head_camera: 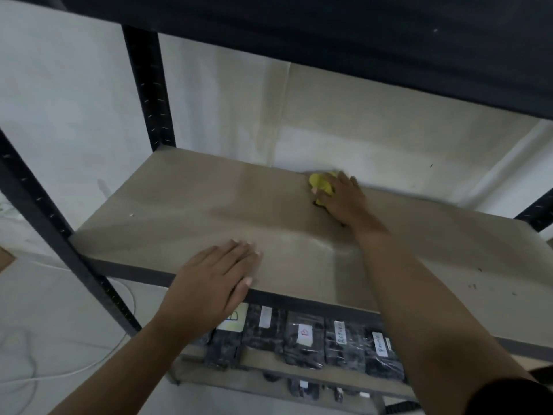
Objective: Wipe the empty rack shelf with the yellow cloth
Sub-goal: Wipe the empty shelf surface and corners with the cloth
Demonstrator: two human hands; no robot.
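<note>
Right hand (344, 199) grips a crumpled yellow cloth (320, 184) at the back of the beige rack shelf (185, 205); left hand (215, 280) rests flat, fingers relaxed, on its front edge.

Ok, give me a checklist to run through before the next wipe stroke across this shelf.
1. Cloth in hand: ok. The right hand grips the bunched yellow cloth.
2. Cloth on the surface: ok. It lies on the shelf near the back edge.
3. Bracing: ok. The left hand rests flat on the front edge, fingers straight.
4. Path free: ok to the left, bare board; small dark specks lie at the right front.
5. Clearance overhead: ok. The upper shelf sits well above the arm.
6. Surface already wiped clean: cannot tell. Faint streaks show, but the picture is blurred.
</note>
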